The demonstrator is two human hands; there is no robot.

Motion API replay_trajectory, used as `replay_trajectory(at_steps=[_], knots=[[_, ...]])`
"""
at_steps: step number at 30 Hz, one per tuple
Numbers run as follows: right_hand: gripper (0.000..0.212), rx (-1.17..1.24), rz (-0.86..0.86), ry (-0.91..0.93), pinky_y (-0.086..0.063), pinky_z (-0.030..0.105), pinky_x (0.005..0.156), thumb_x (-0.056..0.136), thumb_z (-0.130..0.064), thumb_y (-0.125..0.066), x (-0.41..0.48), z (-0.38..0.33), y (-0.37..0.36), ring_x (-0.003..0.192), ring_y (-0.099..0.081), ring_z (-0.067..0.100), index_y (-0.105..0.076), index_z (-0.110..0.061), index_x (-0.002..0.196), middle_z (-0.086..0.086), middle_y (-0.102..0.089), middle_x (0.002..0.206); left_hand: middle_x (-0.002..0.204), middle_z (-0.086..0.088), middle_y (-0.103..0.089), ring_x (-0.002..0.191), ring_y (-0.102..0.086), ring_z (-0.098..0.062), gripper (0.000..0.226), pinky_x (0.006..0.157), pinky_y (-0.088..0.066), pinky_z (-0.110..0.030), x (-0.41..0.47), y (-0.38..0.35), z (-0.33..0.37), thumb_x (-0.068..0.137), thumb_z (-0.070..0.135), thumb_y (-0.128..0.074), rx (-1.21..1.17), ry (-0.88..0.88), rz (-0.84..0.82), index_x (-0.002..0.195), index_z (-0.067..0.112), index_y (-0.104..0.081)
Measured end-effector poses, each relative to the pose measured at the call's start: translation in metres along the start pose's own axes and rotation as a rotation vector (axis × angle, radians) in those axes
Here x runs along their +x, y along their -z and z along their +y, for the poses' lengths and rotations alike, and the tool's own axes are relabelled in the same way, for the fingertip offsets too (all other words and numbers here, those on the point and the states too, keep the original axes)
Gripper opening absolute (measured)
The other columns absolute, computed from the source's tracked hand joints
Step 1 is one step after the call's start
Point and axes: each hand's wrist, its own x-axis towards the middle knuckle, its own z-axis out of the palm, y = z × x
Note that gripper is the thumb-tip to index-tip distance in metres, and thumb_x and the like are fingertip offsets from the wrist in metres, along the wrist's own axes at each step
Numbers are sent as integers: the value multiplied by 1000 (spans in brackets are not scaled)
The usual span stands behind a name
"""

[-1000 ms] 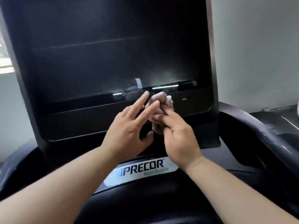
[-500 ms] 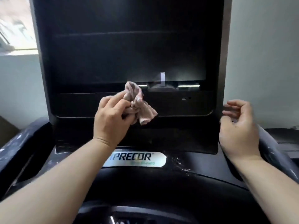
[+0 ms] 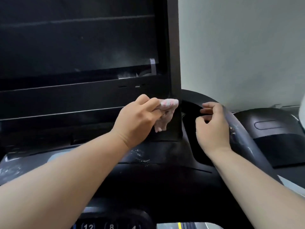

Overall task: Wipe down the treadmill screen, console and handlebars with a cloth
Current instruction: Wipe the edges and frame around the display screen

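Observation:
The treadmill's dark screen (image 3: 79, 43) fills the upper left of the head view, with the black console (image 3: 148, 164) below it. My left hand (image 3: 137, 119) grips a crumpled pinkish cloth (image 3: 166, 113) and holds it against the lower right corner of the screen frame. My right hand (image 3: 212, 124) hovers beside it with loosely curled fingers, holding nothing, just left of the dusty right handlebar (image 3: 239, 134). Whether it touches the bar is unclear.
White specks of dust lie on the console below the cloth (image 3: 140, 156). A pale wall (image 3: 239, 47) stands behind on the right. Another black machine housing (image 3: 272, 129) sits to the right. Number keys (image 3: 112, 226) show at the bottom edge.
The cloth passed from both hands to my left hand alone, which carried it rightward along the screen's lower frame to its right corner. My right hand let go and moved beside the right handlebar.

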Motion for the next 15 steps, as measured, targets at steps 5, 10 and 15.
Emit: replay_trajectory(at_steps=[5, 10, 15], knots=[[35, 16, -94, 11, -38, 6, 65, 84, -6, -52, -10, -4, -9, 85, -54, 1, -47, -34, 107, -7, -56, 106, 79, 2, -56, 69, -49, -20, 15, 42, -47, -29, -30, -8, 7, 70, 1, -72, -27, 68, -245, 76, 14, -68], [33, -17, -202, 38, -38, 11, 70, 84, -8, -53, -23, -7, -19, 88, -54, 3, -52, -29, 110, -8, -57, 104, 98, 19, -55, 90, -50, -4, 20, 72, -36, -18, -34, 12, 3, 88, 29, -61, -282, 390, -578, 102, 40, -71], [30, -30, -286, 173, -40, 6, 69, 84, -7, -55, -37, -23, -27, 88, -54, 2, -54, -30, 103, -9, -55, 100, 95, 3, -61, 86, -52, -20, 17, 61, -51, -36, -21, 22, 0, 83, 20, -58, -116, 311, -410, 89, 22, -74]])
